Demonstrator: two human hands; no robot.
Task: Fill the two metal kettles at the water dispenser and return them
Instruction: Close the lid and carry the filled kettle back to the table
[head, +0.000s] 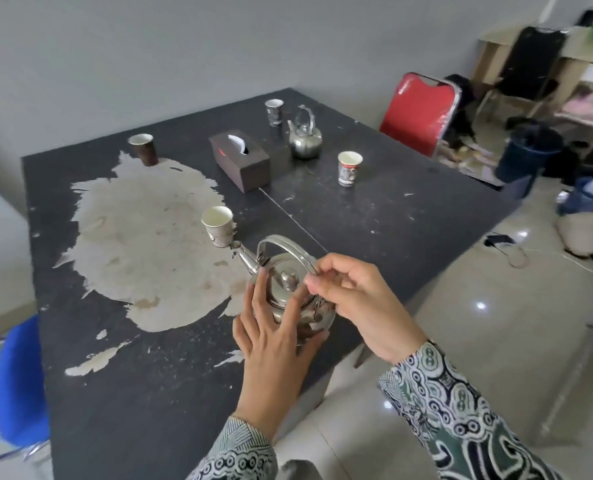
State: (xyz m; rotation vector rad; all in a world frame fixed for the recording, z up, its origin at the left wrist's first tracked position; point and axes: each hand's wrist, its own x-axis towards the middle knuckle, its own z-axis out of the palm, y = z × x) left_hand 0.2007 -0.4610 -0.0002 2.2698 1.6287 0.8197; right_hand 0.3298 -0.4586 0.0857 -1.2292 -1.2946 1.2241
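Head view: right hand (353,299) pinches near kettle (288,296) handle (284,245); left hand (274,341) open, steadying body. Rigid, slippery metal; lift by handle.

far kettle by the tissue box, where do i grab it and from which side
Take the far kettle by the top of its bail handle, coming straight down from above. The handle stands upright over the lid, leaving an open loop for the fingers to hook. The spout points left toward the tissue box, and a paper cup sits behind, so from above looks the clearest way in.
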